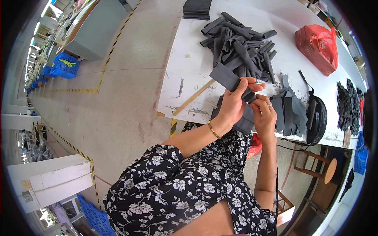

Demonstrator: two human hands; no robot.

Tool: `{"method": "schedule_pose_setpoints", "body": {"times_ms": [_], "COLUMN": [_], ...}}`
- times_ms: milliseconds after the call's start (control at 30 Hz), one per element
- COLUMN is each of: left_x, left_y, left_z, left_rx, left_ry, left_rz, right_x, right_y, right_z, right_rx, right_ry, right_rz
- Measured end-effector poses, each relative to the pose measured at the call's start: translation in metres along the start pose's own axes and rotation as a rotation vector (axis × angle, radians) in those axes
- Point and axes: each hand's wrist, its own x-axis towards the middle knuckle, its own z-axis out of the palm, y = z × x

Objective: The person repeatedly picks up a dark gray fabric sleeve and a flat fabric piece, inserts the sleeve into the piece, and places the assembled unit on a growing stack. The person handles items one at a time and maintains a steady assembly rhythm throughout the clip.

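at nine o'clock a blue crate (63,66) sits on the grey floor (130,78) beside yellow-and-black floor tape (110,51), well apart from the work. moving right, the white worktop (189,67) carries a thin wooden stick (193,97) lying on a slant, its upper end pointing to about two o'clock, just beside the hands.

the left hand (233,103) is closed in a pinch on a dark grey fabric strip (225,76); thumb and fingertips press together over its near end. the strip is held above the near edge of the worktop, at picture centre. its long axis runs from about ten o'clock, where the free end sticks out, down to four o'clock, where it disappears under the fingers. the right hand (264,115), wearing a ring, is curled and pinches a small dark piece at the strip's lower end, touching the left fingertips.

the strip looks light, flat and soft, holding its shape where it juts out of the pinch; a pinch on the flat faces near one end seems the surest hold.

at twelve o'clock lies a loose heap of like grey strips (240,45), at three o'clock a smaller stack (289,112), then a black coil (317,118), and toward two o'clock a red plastic bag (319,45).
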Motion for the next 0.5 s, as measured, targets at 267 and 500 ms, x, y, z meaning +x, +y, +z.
{"method": "schedule_pose_setpoints", "body": {"times_ms": [267,500], "left_x": [-0.0006,0.0006], "left_y": [0.0029,0.0029], "left_z": [-0.0012,-0.0013], "left_rx": [0.020,-0.022], "left_ry": [-0.029,-0.004], "left_rz": [0.000,0.009], "right_x": [0.0022,0.0059], "right_y": [0.0009,0.0010], "right_z": [0.0011,0.0013], "right_rx": [0.019,-0.007], "right_ry": [-0.012,-0.015], "right_rz": [0.000,-0.029]}}
